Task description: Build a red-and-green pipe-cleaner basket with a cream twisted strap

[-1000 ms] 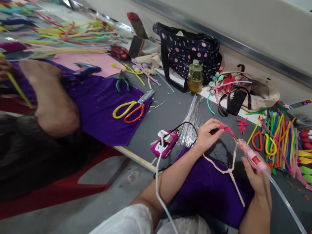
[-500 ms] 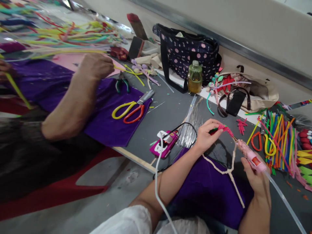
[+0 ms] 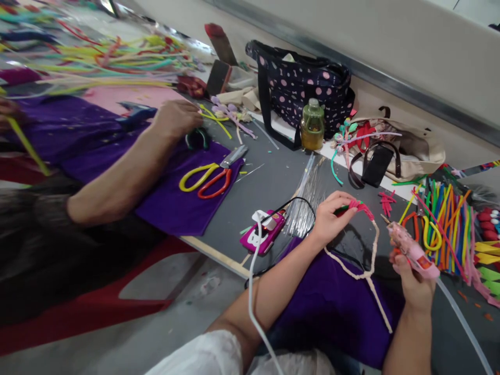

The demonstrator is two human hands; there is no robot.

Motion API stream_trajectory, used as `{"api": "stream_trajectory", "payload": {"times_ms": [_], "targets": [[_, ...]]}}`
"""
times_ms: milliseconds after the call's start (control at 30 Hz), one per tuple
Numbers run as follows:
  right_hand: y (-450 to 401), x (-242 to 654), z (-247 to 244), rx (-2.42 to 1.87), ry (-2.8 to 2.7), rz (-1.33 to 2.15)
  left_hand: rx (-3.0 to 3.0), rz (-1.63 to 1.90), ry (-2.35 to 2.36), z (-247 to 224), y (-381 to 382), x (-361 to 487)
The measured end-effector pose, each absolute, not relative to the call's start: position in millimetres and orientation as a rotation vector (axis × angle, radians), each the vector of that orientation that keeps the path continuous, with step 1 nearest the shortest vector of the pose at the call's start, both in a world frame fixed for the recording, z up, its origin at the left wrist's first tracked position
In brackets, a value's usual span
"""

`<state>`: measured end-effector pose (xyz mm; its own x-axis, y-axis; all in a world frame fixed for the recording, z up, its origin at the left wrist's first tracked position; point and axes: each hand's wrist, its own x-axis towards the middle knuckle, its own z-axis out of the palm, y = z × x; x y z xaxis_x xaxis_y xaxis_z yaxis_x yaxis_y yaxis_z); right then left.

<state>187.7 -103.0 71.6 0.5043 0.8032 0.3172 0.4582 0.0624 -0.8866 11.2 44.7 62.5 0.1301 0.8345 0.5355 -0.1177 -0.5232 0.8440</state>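
Note:
My left hand (image 3: pixel 333 223) pinches a pink and green pipe-cleaner piece (image 3: pixel 363 208) between thumb and fingers. From its end hangs a cream wrapped stem (image 3: pixel 369 273) that forks in a Y, one branch reaching up toward my left hand. In my right hand (image 3: pixel 417 284) is a pink hot glue gun (image 3: pixel 412 250), its back end fed by a long clear glue stick (image 3: pixel 464 323). The nozzle points up and left, a short way right of the pink piece and apart from it. Below the stem, a purple cloth (image 3: pixel 332 307) covers my lap.
Orange-and-yellow scissors (image 3: pixel 432 234) and coloured pipe cleaners (image 3: pixel 449 224) lie at right. A magenta power strip (image 3: pixel 263 232) with a white cable sits left of clear glue sticks (image 3: pixel 307 203). A bottle (image 3: pixel 312 125) stands behind. At left, another person's hand (image 3: pixel 177 122) reaches over purple cloth.
My right hand has drawn the glue gun right, away from the pink piece its nozzle was touching or nearly touching. The other person's hand has moved right and slightly down.

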Motion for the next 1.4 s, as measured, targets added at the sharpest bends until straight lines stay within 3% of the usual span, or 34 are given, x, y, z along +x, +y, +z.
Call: {"api": "stream_trajectory", "payload": {"times_ms": [200, 467, 700, 867, 1067, 1233, 1400], "targets": [[-64, 188, 68, -1.233, -0.608, 0.800, 1.603, 1.512, 0.684, 68, 42, 8], [-8, 201, 48, -1.271, -0.443, 1.235, 1.636, 1.494, 0.663, 71, 38, 7], [-40, 186, 57, -1.623, -0.875, 0.575, 1.716, 1.480, 0.727, 69, 36, 8], [-60, 167, 62, -1.458, -0.825, 0.920, 1.759, 1.386, 0.678, 69, 36, 6], [-53, 164, 58, -1.425, -0.723, 0.900, 1.658, 1.013, 0.772, 70, 45, -4], [-54, 172, 68, -1.443, -0.803, 0.905, 1.429, 0.652, 0.581, 78, 51, -15], [-55, 171, 77, -1.585, -1.048, 0.720, 1.124, 0.593, 0.549, 79, 44, -11]]}}
